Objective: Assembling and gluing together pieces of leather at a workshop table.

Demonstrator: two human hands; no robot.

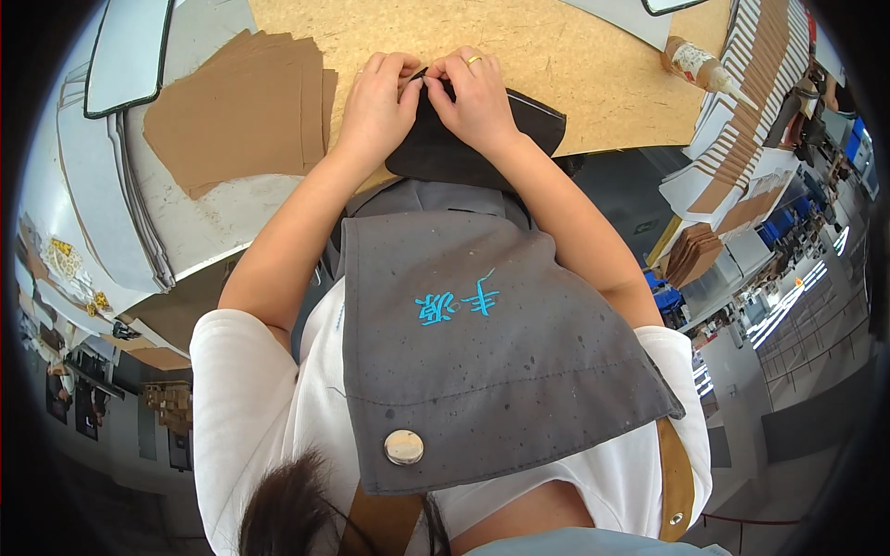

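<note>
Both my hands meet at the near side of the wooden board, over a black flat piece of material [445,144] that hangs partly past the table edge. My left hand [378,107] pinches the upper edge of the piece between thumb and fingers. Close beside it, my right hand [471,100], with a ring on one finger, grips the same edge, fingertips nearly touching the left ones. The right part of the black piece spreads out beyond my right wrist and shows a light line along its edge. What lies between the fingertips is too small to make out.
A stack of brown sheets [246,111] lies to the left of my hands. At the right, a bottle with a pointed nozzle [700,67] lies next to rows of brown and white strips [756,74]. Pale stacked panels [97,176] stand at far left. A grey apron [491,371] covers my front.
</note>
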